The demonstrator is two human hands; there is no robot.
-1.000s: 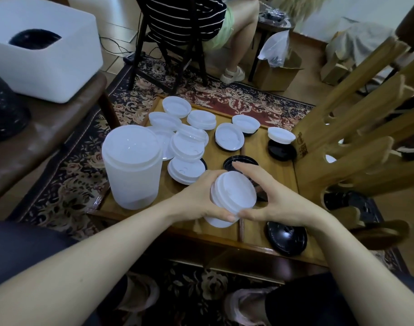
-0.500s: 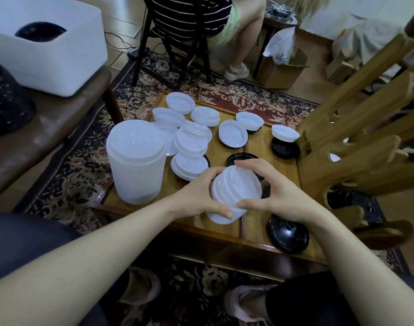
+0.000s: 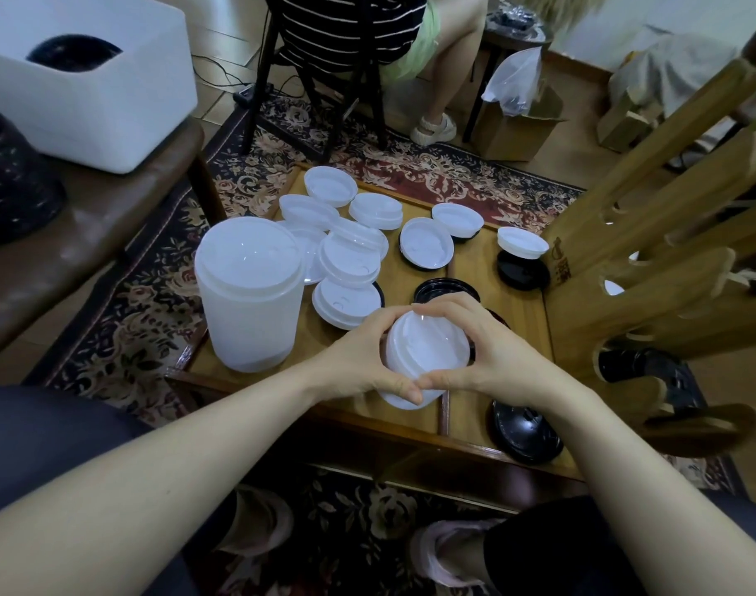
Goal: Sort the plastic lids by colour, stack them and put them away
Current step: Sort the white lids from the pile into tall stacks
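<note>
Both hands, left hand (image 3: 359, 359) and right hand (image 3: 492, 359), clasped round a short stack of white lids (image 3: 425, 350) above the wooden tray's (image 3: 522, 320) near edge, axis upright, loose white lids (image 3: 348, 262) lying ahead-left, nearer the left.

White lid stack (image 3: 425, 352) (upright, hand-ringed)
</note>
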